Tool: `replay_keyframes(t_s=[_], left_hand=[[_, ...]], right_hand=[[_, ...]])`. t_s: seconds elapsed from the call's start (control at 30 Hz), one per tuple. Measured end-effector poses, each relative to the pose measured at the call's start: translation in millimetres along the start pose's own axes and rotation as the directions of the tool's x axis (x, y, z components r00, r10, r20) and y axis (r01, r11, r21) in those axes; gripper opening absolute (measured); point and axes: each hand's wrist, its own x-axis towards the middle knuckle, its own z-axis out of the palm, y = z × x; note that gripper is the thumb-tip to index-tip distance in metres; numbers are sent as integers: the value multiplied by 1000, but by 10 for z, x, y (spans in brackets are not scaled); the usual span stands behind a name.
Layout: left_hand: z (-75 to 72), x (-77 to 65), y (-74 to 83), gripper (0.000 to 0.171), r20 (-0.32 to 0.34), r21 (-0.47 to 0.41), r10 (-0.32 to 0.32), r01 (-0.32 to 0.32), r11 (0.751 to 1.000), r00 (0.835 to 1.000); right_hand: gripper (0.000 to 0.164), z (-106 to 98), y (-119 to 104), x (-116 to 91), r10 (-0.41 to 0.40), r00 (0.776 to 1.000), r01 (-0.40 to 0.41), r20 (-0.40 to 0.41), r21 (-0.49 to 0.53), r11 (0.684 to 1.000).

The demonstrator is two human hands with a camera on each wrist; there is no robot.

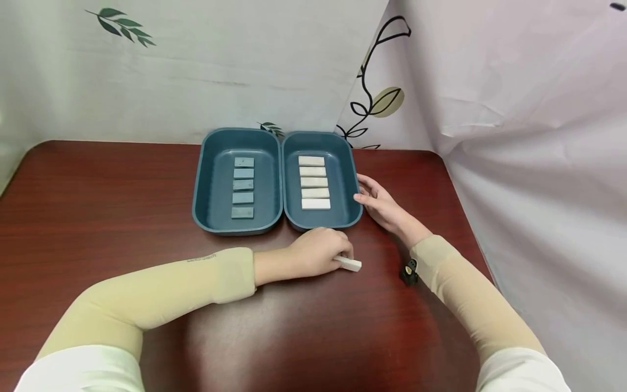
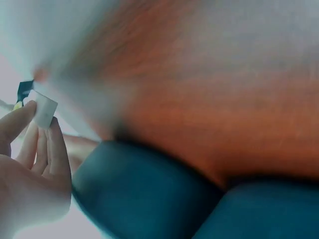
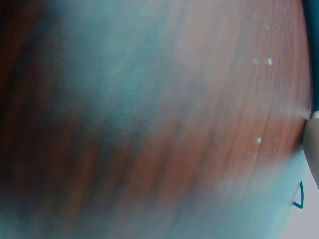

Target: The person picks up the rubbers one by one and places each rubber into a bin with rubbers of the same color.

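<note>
My left hand (image 1: 319,251) pinches a small white rectangular block (image 1: 349,264) over the table, just in front of the right blue tray (image 1: 320,222). In the left wrist view, thumb and fingertips hold the block (image 2: 45,110) by its sides. Several similar white blocks (image 1: 314,182) lie in a column inside that tray. My right hand (image 1: 384,209) rests at the tray's right side, its fingers loosely extended and the thumb tip at the rim. Only a bit of a finger (image 3: 312,144) shows at the edge of the right wrist view.
A second blue tray (image 1: 206,196) adjoins on the left, with several grey-blue blocks (image 1: 243,185) in a column. Both trays stand toward the back of the dark red wooden table (image 1: 98,218). White patterned cloth (image 1: 220,60) hangs behind and at the right.
</note>
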Motion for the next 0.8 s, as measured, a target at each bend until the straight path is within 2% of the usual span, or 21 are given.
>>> replay_keyframes(t_s=[0.23, 0.5, 0.67, 0.8], left_hand=[[-337, -11, 122, 11, 0, -21, -18, 18, 1000, 1000], [-700, 29, 66, 13, -105, 28, -76, 80, 996, 992], [-857, 69, -35, 12, -153, 54, -157, 167, 984, 976], [-923, 101, -143, 11, -181, 41, -246, 257, 965, 952]], right_hand=[[66, 21, 30, -44, 8, 1000, -8, -15, 1, 1000], [65, 4, 4, -16, 2, 1000, -2, -2, -1, 1000], [66, -2, -4, 2, 17, 1000, -17, -2, 3, 1000], [65, -5, -7, 11, 22, 1000, -22, -6, -2, 1000]])
